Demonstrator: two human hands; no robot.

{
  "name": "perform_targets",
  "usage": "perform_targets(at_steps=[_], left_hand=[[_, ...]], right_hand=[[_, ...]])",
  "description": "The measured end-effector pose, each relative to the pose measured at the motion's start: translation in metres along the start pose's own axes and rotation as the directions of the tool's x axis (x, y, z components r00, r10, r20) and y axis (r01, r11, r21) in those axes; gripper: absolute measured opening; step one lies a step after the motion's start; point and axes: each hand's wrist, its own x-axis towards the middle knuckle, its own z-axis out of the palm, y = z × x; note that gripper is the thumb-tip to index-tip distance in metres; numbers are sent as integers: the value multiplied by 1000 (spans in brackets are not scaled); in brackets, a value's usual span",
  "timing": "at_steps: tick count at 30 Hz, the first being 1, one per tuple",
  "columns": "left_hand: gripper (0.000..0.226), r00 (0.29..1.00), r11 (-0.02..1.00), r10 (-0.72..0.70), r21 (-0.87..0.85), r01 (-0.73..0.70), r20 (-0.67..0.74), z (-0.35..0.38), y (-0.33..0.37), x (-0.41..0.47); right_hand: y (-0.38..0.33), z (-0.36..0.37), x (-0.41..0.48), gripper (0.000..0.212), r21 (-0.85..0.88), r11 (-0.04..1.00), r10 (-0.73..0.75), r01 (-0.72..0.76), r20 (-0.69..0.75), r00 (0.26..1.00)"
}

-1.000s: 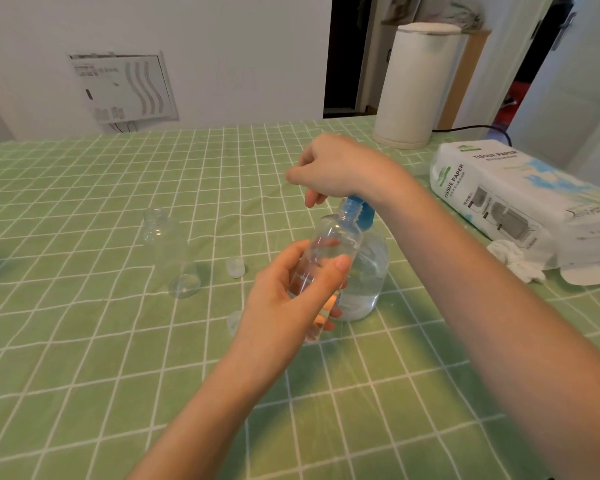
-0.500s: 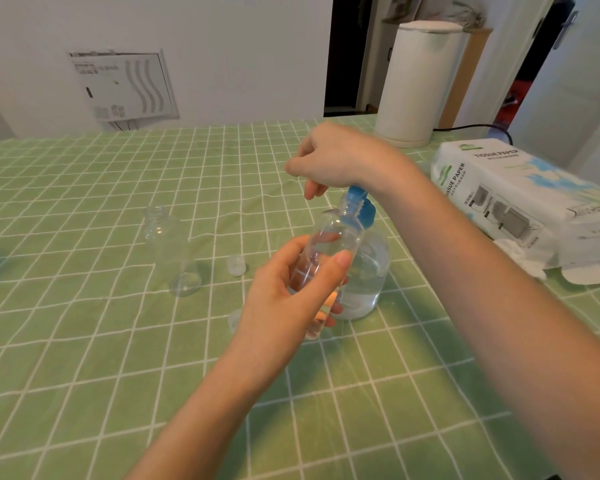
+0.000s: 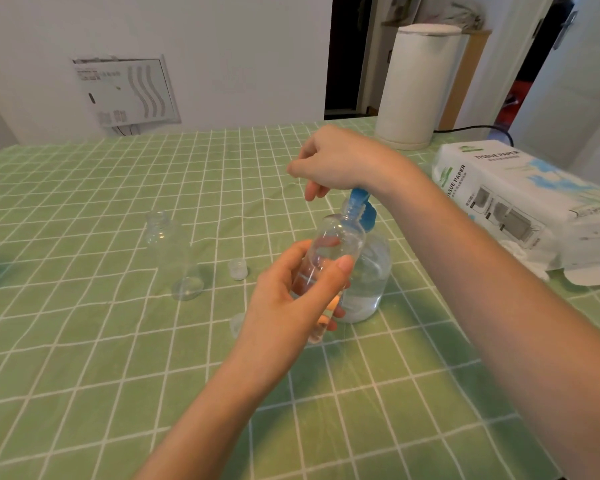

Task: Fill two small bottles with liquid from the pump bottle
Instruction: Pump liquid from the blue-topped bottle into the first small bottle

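1. The first small bottle [image 3: 329, 254] hangs tilted above the green tablecloth [image 3: 84, 341], its mouth tucked under the blue pump head [image 3: 357, 202] of the pump bottle [image 3: 371, 275], which stands just behind it
2. My left hand [image 3: 291, 303] clamps thumb and fingers round that bottle's body; my right hand [image 3: 340, 161] sits over the pump head, fingers loosely curled, gripping nothing I can see
3. I judge this the first fill, barely begun; the next move calls for a firm downward press with mouth and spout aligned
4. The second small bottle [image 3: 174, 251] stands uncapped well to the left, a cap [image 3: 238, 269] lying between
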Motion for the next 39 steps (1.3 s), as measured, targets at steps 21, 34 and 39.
perform_targets(at_steps=[21, 34, 39], left_hand=[[37, 1000, 1000, -9, -7, 9, -8, 0, -2, 0], [26, 1000, 1000, 15, -17, -15, 7, -1, -1, 0], [23, 1000, 1000, 7, -1, -7, 8, -3, -2, 0]], right_hand=[[3, 8, -1, 33, -7, 1000, 6, -6, -14, 1000], [-2, -2, 0, 30, -34, 999, 15, -14, 21, 1000], [-2, 1, -1, 32, -42, 999, 15, -15, 11, 1000]])
